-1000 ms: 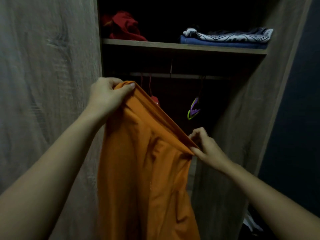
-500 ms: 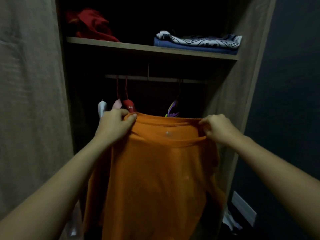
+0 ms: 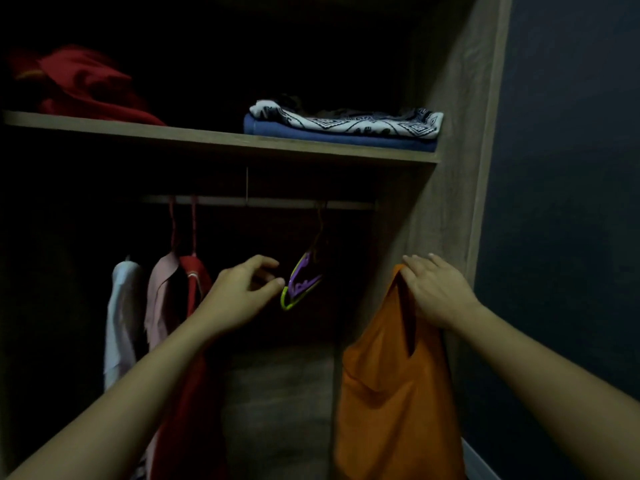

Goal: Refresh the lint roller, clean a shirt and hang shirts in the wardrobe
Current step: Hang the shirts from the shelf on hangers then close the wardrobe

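An orange shirt (image 3: 391, 386) hangs limp at the right, pinched at its top edge by my right hand (image 3: 434, 289) in front of the wardrobe's right side panel. My left hand (image 3: 242, 292) is inside the open wardrobe, fingers apart and empty, its thumb just left of a bare purple and yellow-green hanger (image 3: 299, 285). That hanger dangles from the rail (image 3: 263, 202). Whether the thumb touches the hanger is unclear.
White (image 3: 121, 317), pink (image 3: 161, 299) and red (image 3: 194, 289) shirts hang on the rail's left part. The shelf (image 3: 214, 138) above holds a crumpled red garment (image 3: 86, 88) and folded blue and patterned cloths (image 3: 343, 128). A dark wall (image 3: 571, 202) stands at the right.
My left hand let go of the orange shirt and moved toward the hanger. The shirt, held spread between both hands before, now hangs from my right hand alone, further right.
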### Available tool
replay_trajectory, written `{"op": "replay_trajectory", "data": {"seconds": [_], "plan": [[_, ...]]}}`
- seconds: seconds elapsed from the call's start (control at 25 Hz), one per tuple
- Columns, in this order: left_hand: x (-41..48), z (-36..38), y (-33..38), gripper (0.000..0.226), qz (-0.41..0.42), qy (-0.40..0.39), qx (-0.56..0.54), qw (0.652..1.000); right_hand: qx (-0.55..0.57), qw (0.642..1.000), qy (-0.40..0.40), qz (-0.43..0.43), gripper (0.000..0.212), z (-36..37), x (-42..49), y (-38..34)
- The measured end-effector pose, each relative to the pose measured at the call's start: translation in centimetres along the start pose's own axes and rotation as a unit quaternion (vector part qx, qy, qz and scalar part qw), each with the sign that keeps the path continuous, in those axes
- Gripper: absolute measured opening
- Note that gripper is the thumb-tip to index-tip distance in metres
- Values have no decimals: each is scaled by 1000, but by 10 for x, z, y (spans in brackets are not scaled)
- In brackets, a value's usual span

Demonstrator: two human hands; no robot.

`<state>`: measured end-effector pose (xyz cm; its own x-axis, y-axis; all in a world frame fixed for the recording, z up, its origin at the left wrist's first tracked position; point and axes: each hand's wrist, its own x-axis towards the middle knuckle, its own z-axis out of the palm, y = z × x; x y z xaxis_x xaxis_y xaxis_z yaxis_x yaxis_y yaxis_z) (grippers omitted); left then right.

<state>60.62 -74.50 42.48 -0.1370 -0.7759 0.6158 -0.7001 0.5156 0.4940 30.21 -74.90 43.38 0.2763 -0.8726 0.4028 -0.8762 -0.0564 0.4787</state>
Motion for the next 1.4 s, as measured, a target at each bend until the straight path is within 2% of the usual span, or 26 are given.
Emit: {"op": "replay_trajectory", "data": {"seconds": [0.08, 0.16, 0.32, 0.36, 0.44, 0.52, 0.76, 0.84, 1.0, 1.2, 1.28, 1.4], "plan": [[30, 14, -3, 20, -45, 34, -43, 997, -27, 999, 3, -20, 63, 10, 5, 3], [60, 34, -9, 19, -116, 36, -123, 985, -46, 998, 9, -35, 64, 17, 7, 1], [117, 82, -25, 51, -225, -9, -173, 959, -51, 998, 13, -46, 79, 27, 9, 4], [125, 92, -24, 53, -253, -25, -202, 946, -53, 997, 16, -52, 83, 28, 9, 5], [134, 108, -16, 38, -270, -40, -247, 930, -64, 996, 14, -65, 89, 29, 9, 5], [141, 117, -8, 29, -266, -24, -259, 928, -73, 995, 18, -72, 90, 27, 9, 6], [154, 121, -9, 44, -270, 16, -306, 913, -79, 994, 20, -79, 89, 31, 8, 6], [157, 119, -19, 47, -277, 18, -282, 919, -82, 993, 13, -81, 89, 29, 7, 6], [112, 85, 5, 28, -257, 62, -173, 949, -78, 993, -12, -88, 86, 23, 7, 6], [25, 34, 16, 34, -196, 130, -72, 969, -36, 994, -57, -88, 80, 3, -3, 0], [-6, 2, 7, 32, -173, 158, 6, 972, 0, 994, -78, -74, 77, -7, -6, -3], [-44, -54, -7, 29, -133, 166, 79, 974, 134, 984, -117, -15, 75, -11, -8, -16]]}}
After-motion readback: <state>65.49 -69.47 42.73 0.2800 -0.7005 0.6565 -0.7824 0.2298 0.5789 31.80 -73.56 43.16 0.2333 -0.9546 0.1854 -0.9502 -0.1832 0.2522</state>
